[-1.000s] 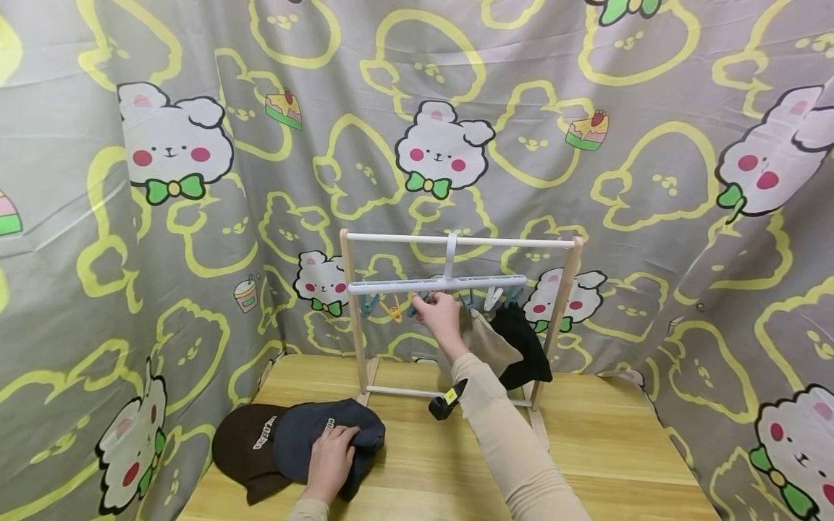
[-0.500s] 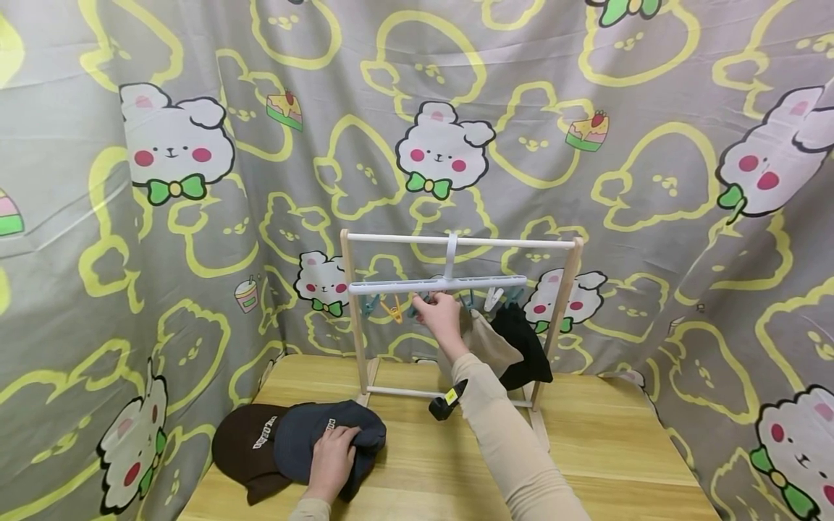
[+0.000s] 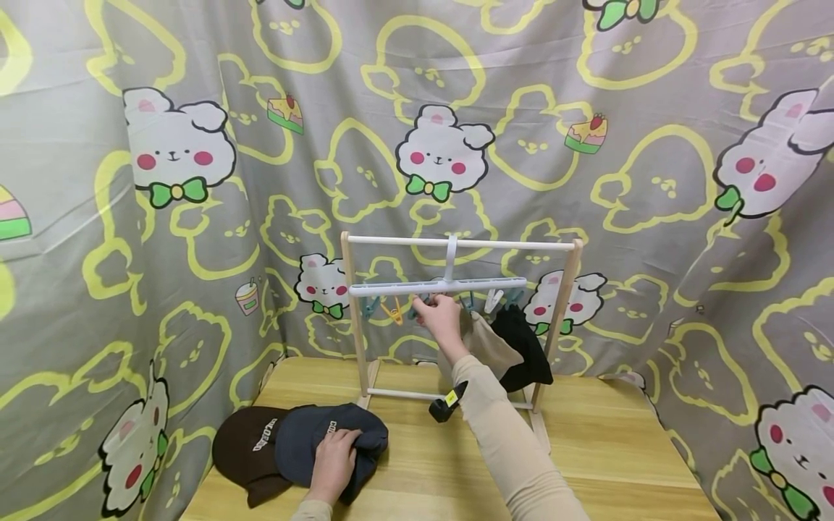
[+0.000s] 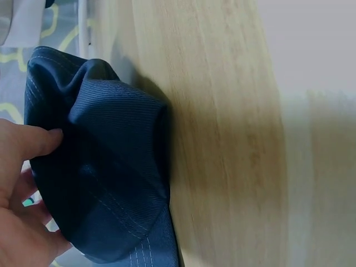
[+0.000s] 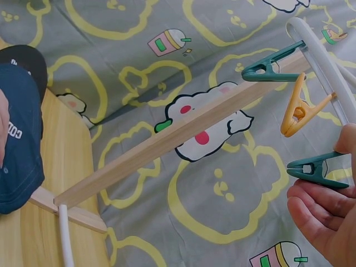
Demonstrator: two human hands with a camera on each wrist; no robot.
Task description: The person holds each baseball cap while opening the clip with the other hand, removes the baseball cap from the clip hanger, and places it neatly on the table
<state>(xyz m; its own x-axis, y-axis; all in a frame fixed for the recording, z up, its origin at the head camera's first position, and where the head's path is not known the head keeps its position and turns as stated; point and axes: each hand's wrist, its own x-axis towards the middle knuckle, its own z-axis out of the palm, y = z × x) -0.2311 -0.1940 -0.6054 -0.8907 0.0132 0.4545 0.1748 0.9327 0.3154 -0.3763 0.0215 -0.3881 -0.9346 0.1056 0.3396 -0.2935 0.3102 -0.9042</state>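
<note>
A person in pale beige sleeves works with both hands at a wood-topped desk (image 3: 619, 441), one arm raised and the other low. The right hand (image 3: 440, 318) reaches up to a pale hanger (image 3: 391, 289), its thumb and fingers clamped on a dark green clip (image 5: 317, 177), thumb above and fingertips beneath. The left hand (image 3: 335, 462) grips a navy cap (image 3: 302, 449) resting on the desk — thumb on one face of the fabric, the other fingers on the opposite side. The navy cap lies to the left of the rack (image 3: 564, 297), overlapping a brown cap (image 3: 244, 449); both bear pale lettering. The hanger hooks over the top rod of the rack, a wooden frame with white bars. Beyond the right hand, toward the hanger's left end, dangle an orange clip (image 5: 293, 108) and another green clip (image 5: 275, 77). On the other side, a white clip (image 3: 494, 299) hangs above two soft cloth items, one beige (image 3: 491, 347) and one black (image 3: 534, 354), side by side and touching. A black device (image 3: 441, 409) sits at the right wrist. Grey curtains (image 3: 293, 45) with cartoon rabbits and yellow outlines enclose the scene.
</note>
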